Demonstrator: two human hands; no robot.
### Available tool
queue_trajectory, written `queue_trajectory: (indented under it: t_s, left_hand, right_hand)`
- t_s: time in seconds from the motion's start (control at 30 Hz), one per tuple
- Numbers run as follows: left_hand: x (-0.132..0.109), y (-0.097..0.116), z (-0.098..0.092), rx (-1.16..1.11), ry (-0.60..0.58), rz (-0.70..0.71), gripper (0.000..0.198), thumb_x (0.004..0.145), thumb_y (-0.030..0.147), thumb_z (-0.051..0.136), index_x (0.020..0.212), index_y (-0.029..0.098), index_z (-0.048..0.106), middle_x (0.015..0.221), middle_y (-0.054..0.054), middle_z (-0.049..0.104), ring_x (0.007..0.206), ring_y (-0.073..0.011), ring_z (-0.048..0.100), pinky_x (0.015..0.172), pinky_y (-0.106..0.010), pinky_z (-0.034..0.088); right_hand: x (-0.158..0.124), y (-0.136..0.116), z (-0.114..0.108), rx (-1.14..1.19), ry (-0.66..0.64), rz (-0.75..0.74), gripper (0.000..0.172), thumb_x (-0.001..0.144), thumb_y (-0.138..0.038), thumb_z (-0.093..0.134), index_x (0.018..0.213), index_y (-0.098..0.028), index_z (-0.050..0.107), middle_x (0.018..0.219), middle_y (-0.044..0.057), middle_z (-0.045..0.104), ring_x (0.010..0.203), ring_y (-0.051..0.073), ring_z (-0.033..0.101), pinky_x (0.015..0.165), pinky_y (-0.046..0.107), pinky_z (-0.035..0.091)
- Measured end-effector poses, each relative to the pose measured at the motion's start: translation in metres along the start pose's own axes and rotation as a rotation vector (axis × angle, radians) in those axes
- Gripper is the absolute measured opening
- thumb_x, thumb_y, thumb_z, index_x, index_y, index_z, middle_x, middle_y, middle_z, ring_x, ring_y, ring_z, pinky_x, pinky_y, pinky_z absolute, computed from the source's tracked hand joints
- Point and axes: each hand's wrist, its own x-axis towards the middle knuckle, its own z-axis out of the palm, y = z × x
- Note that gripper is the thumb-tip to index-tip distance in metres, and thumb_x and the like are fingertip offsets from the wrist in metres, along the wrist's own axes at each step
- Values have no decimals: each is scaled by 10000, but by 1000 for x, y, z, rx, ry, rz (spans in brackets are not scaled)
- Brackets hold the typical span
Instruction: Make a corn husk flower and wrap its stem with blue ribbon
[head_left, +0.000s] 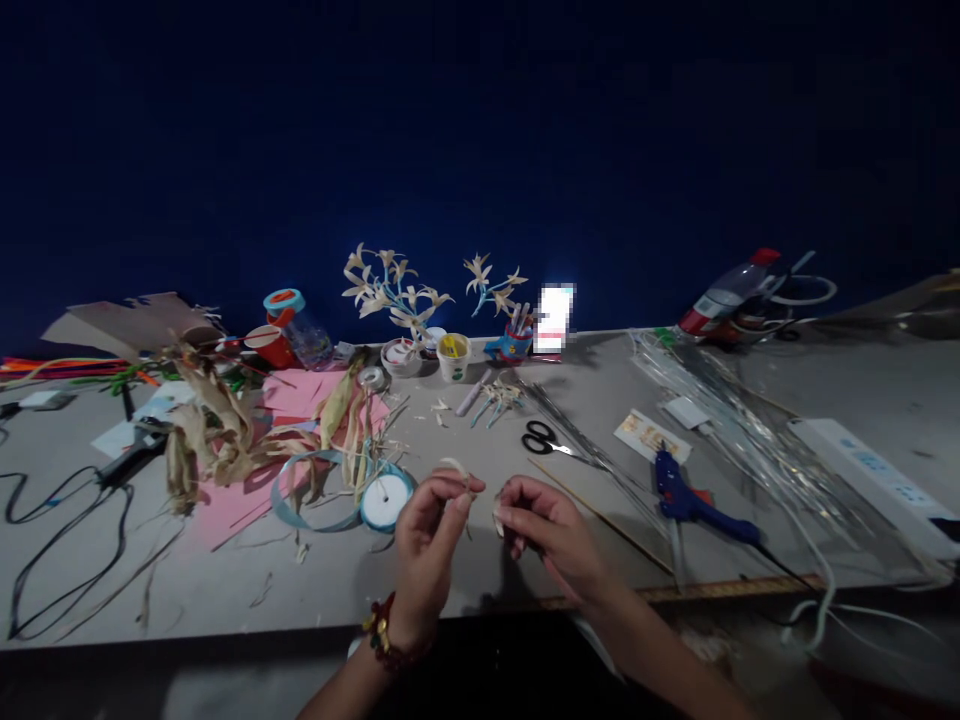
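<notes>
My left hand (429,522) is closed in a pinch on a thin, pale strip of corn husk (454,465), which curls up over the fingers. A short gap away, my right hand (541,528) has its fingertips pressed together on a small whitish piece (498,516), perhaps husk too; its shape is mostly hidden. Both hands hover over the front of the grey table. Beside the left hand lies a spool of light blue ribbon (387,498). Black-handled scissors (547,440) rest beyond the right hand, and a thin wooden stick (604,518) lies to its right.
Dried corn husks (225,440) and pink paper (300,395) spread across the left. Husk flowers (397,290) stand at the back by a paper cup (454,360). A blue glue gun (701,508), bundled wires (735,430) and a ruler (720,588) occupy the right.
</notes>
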Motion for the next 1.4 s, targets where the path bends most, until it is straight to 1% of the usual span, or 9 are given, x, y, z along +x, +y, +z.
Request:
queue_trajectory:
  t_s: [0.07, 0.17, 0.27, 0.33, 0.43, 0.57, 0.67, 0.97, 1.4]
  left_hand:
    - [1, -5, 0, -64, -11, -67, 83, 902, 237, 664, 825, 207, 666, 924, -55, 695, 966, -209, 603, 917, -332, 428]
    - [1, -8, 2, -132, -44, -143, 99, 880, 242, 694, 796, 193, 675, 876, -44, 685, 912, -195, 604, 883, -310, 432]
    - [0, -6, 7, -183, -70, -204, 111, 862, 240, 712, 771, 184, 686, 840, -36, 679, 872, -179, 597, 862, -290, 430]
    - [0, -2, 10, -231, -76, -250, 119, 839, 243, 730, 751, 177, 687, 826, -37, 680, 846, -175, 596, 849, -288, 434]
    - [1, 1, 14, -297, -54, -324, 133, 793, 249, 761, 722, 168, 683, 796, -35, 680, 811, -171, 601, 827, -285, 442]
    - [1, 3, 17, -368, -48, -368, 149, 767, 256, 779, 706, 168, 676, 759, -29, 670, 790, -174, 605, 828, -297, 458]
    - [-1, 5, 19, -358, -50, -354, 157, 755, 257, 782, 693, 172, 666, 759, -31, 665, 791, -181, 607, 825, -305, 463]
    - [-3, 7, 17, -345, -77, -316, 120, 787, 220, 756, 714, 176, 672, 781, -27, 682, 805, -179, 608, 817, -292, 448]
    - [-3, 9, 17, -356, -78, -340, 139, 781, 231, 767, 700, 169, 672, 775, -27, 673, 809, -176, 605, 826, -289, 446]
  right_hand:
    - [0, -1, 0, -13, 8, -24, 302, 701, -406, 848, 706, -176, 651, 599, -37, 577, 547, 99, 498, 494, 193, 420]
    - [0, -3, -1, -24, 59, -92, 285, 707, -403, 843, 689, -176, 671, 616, -28, 591, 563, 106, 510, 520, 209, 426]
    - [2, -5, -4, -20, 139, -196, 254, 701, -375, 848, 699, -181, 684, 680, -17, 628, 567, 105, 523, 549, 228, 435]
    - [4, -6, -4, -20, 168, -280, 221, 714, -344, 841, 711, -188, 685, 692, -18, 628, 581, 110, 534, 577, 240, 445]
    - [7, -6, -2, -32, 159, -418, 151, 763, -288, 809, 734, -202, 689, 691, -24, 607, 620, 121, 541, 614, 250, 454]
    - [11, -3, 5, -50, 79, -571, 85, 816, -228, 762, 761, -219, 697, 725, -17, 585, 659, 135, 550, 608, 260, 453]
    - [13, 2, 8, -38, 47, -590, 68, 842, -210, 735, 793, -227, 691, 736, -18, 563, 636, 134, 542, 569, 262, 445]
    - [14, 9, 9, -102, 99, -668, 72, 866, -197, 712, 808, -226, 683, 748, -8, 561, 655, 142, 545, 561, 263, 449]
    - [16, 12, 13, -166, 167, -689, 100, 879, -214, 692, 792, -229, 646, 739, -10, 558, 632, 137, 532, 535, 252, 440]
